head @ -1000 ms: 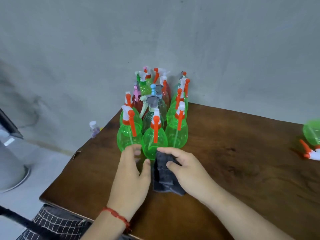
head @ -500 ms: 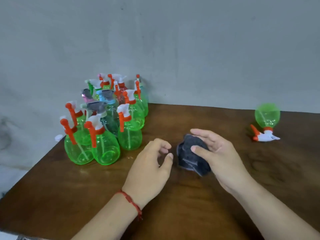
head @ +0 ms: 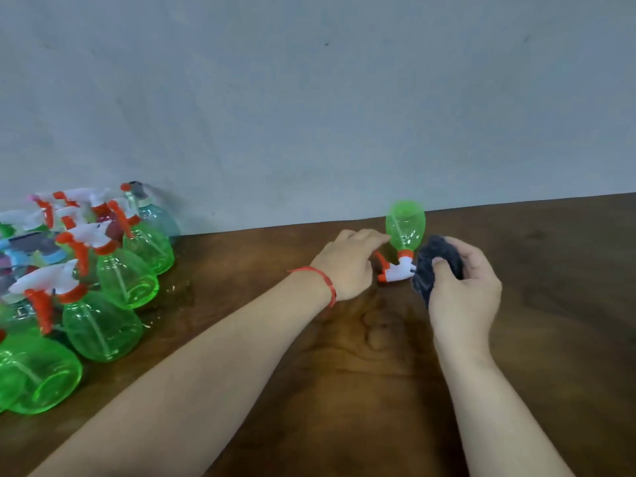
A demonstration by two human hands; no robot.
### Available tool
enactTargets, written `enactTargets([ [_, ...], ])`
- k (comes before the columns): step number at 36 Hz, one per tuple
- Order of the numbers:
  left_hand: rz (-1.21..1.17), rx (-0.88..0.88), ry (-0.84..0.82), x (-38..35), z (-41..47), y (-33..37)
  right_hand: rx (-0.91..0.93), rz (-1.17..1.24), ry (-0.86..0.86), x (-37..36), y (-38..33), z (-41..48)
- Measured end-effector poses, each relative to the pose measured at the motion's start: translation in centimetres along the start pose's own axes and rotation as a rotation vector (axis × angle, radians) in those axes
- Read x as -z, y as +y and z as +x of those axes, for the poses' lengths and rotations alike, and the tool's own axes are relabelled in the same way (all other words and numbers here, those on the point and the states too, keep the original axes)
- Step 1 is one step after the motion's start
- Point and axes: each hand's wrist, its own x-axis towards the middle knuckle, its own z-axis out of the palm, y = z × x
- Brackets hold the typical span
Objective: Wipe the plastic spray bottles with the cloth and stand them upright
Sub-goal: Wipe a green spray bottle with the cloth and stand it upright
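Observation:
A green spray bottle (head: 405,226) with a white and orange trigger head lies on its side near the far edge of the brown wooden table (head: 344,373). My left hand (head: 347,261) reaches to it, fingertips at the bottle's left side just above the neck. My right hand (head: 463,290) grips a crumpled dark grey cloth (head: 435,261) right beside the bottle's nozzle. A cluster of several upright bottles (head: 103,294), mostly green with orange triggers, stands at the left.
A grey wall (head: 309,98) rises directly behind the table's far edge. Small wet patches (head: 179,290) glisten on the wood beside the standing bottles. The bottle cluster runs off the left edge of the view.
The view has swung right. Both hands moved away from the standing cluster across the table to the lying green bottle; the right hand carried the cloth along.

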Motion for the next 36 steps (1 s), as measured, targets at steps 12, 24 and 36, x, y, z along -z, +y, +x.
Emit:
enactTargets([
  [12, 0.351, -0.072, -0.078, -2.2, -4.1, -2.5, 0.023, 0.057, -0.077, -0.5, -0.2, -0.5],
  [24, 0.209, -0.016, 0.109, 5.0, -19.1, -2.7, 0.113, -0.067, -0.308, -2.1, -0.8, -3.7],
  [36, 0.019, 0.189, -0.032, 7.0, -28.4, -2.5, 0.115, -0.068, -0.378, -2.5, -0.9, -5.3],
])
